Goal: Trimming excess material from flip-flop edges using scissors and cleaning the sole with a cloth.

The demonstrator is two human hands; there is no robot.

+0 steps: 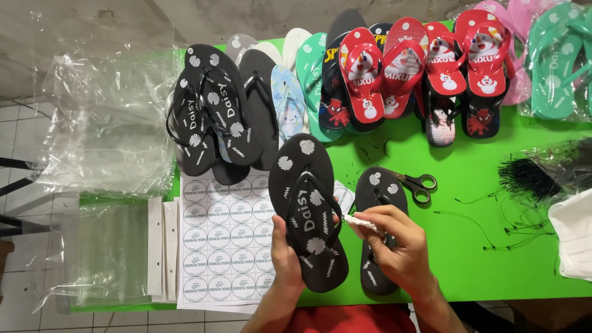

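Note:
My left hand (285, 254) grips a black flip-flop with white flower marks (306, 209) by its heel end, holding it sole-up above a sheet of round stickers (225, 240). My right hand (394, 243) pinches a small white sticker or tag (359, 223) right beside the strap of that flip-flop. Under my right hand lies a second black flip-flop (377, 203) flat on the green table (468, 246).
Black-handled scissors (416, 184) lie just right of the second flip-flop. Rows of black, red, teal and pink flip-flops (382, 74) fill the table's far side. Clear plastic bags (105, 123) pile at the left; black string ties (530, 179) and white cloth (573, 234) sit at right.

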